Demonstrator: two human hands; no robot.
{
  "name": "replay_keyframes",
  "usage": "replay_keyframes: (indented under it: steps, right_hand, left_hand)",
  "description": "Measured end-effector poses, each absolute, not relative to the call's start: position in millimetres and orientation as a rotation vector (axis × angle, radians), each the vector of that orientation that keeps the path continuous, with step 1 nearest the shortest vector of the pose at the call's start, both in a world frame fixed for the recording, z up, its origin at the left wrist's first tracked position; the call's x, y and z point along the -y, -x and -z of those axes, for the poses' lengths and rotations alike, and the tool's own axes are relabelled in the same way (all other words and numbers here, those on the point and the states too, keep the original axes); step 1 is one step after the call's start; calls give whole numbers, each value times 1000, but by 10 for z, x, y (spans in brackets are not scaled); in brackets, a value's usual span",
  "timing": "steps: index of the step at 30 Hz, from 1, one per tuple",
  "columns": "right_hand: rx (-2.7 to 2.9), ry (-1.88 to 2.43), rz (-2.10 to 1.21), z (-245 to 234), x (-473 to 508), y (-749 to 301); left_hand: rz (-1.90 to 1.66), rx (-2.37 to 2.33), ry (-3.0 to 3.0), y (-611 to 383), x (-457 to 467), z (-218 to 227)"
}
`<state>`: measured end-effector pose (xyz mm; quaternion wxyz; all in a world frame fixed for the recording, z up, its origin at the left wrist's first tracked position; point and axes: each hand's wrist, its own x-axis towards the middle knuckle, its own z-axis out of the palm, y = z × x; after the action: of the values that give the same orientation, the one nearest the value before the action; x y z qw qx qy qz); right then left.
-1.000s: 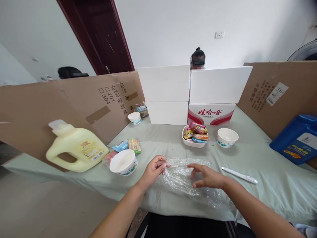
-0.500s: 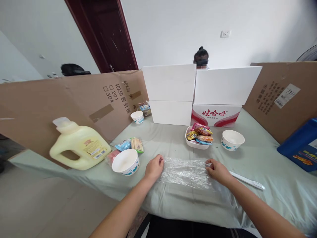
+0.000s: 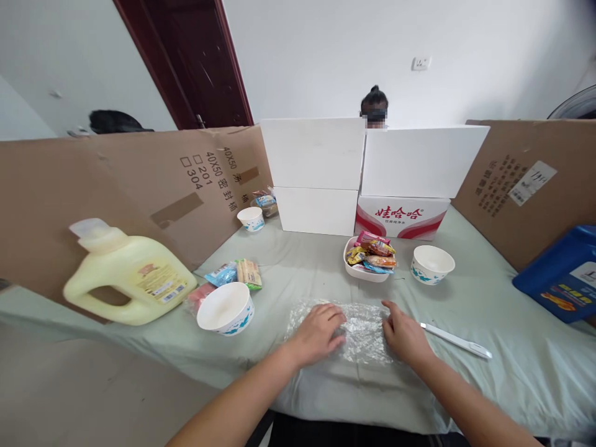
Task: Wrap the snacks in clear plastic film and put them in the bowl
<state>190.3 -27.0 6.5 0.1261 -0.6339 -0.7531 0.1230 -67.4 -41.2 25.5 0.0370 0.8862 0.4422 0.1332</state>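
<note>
A clear, crinkled plastic sheet or bag lies spread near the front of the cloth-covered table. My left hand rests on its left half, fingers apart and slightly bent. At the sheet's right end is my right hand, its index finger stretched forward and the others loosely curled; no grip on the plastic shows. Just right of that hand lies a white, long-handled utensil, its far end partly hidden by the hand. Beyond the sheet stands a white dish piled with wrapped snacks.
White paper bowls stand at left, right and far left. Snack packets lie behind the left bowl. A yellow jug and a blue jug flank the table. White boxes and cardboard walls enclose it; a person's head shows behind.
My left hand has let go of the sheet's left edge and moved right onto the plastic. My right hand has loosened its pinch at the right end. The view has shifted slightly.
</note>
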Motion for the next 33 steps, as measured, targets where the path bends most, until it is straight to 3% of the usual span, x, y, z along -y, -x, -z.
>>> replay_keyframes:
  steps: [4, 8, 13, 17, 24, 30, 33]
  right_hand:
    - [2320, 1894, -17, -104, 357, -2038]
    - [2291, 1850, 321, -224, 430, -2007]
    - [2643, 1308, 56, -93, 486, -1669]
    - [2652, 1453, -127, 118, 509, -1665]
    - [2503, 1608, -118, 194, 675, -1982]
    - [2595, 1228, -134, 173, 1068, -2271]
    - [2475, 1253, -181, 156, 1245, -2392]
  left_hand:
    - [-141, -1170, -2712, 593, 447, -146]
    - [-105, -1175, -2696, 601, 442, -93]
    - [-137, -1172, -2715, 583, 436, -92]
    - [-67, -1259, -2676, 834, 444, -97]
    - [-232, -1535, -2625, 1456, 640, -87]
    - [-459, -1274, -2741, 1388, 1030, 8]
    - [-602, -1247, -2724, 1357, 1135, 32]
